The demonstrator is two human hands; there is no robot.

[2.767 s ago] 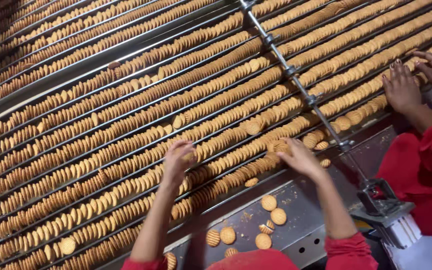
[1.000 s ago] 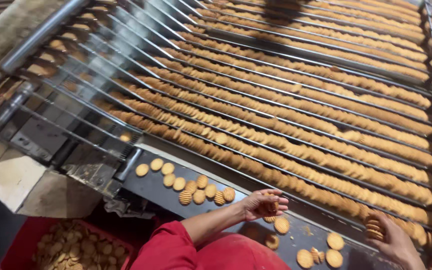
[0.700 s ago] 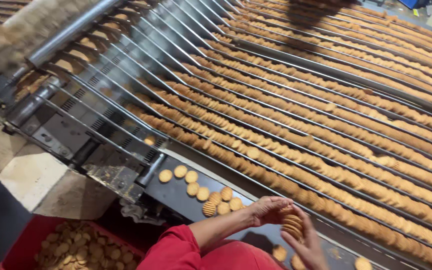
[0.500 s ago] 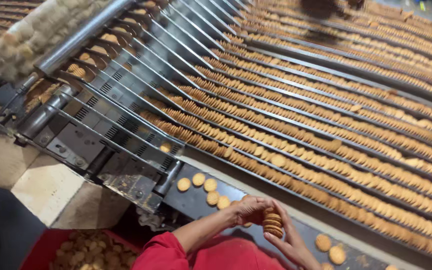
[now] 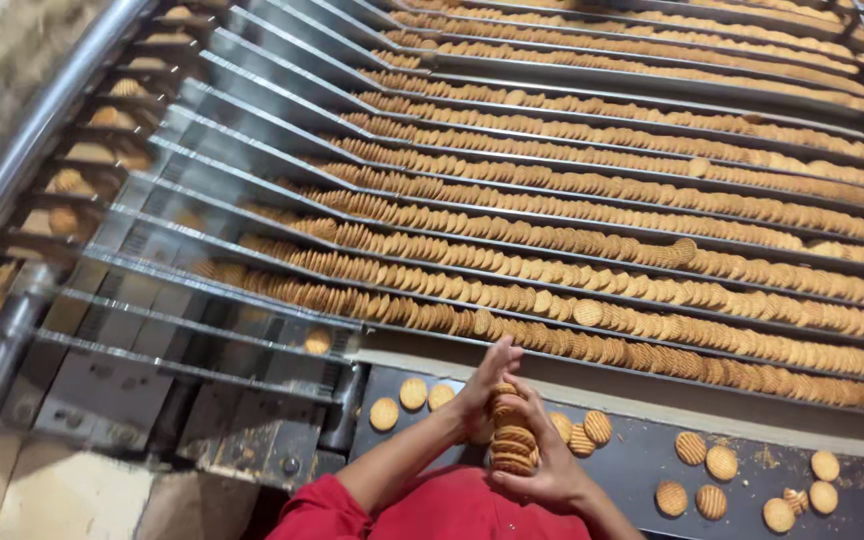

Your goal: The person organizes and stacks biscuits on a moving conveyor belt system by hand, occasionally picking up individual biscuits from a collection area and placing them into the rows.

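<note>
Both hands, left hand (image 5: 482, 385) and right hand (image 5: 542, 465), clenched a biscuit stack (image 5: 512, 435); uneven pressure could have toppled it onto the near steel ledge (image 5: 752, 455).

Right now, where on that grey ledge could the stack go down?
Bare ledge shows between the biscuits beside the stack and the loose ones further right. Around both hands it is crowded; the conveyor lanes are packed.

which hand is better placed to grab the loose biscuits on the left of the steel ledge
Left, probably. The left hand only steadies the top of the biscuit stack and sits nearest the loose biscuits. The right hand cradles the stack from below, so it is occupied.
</note>
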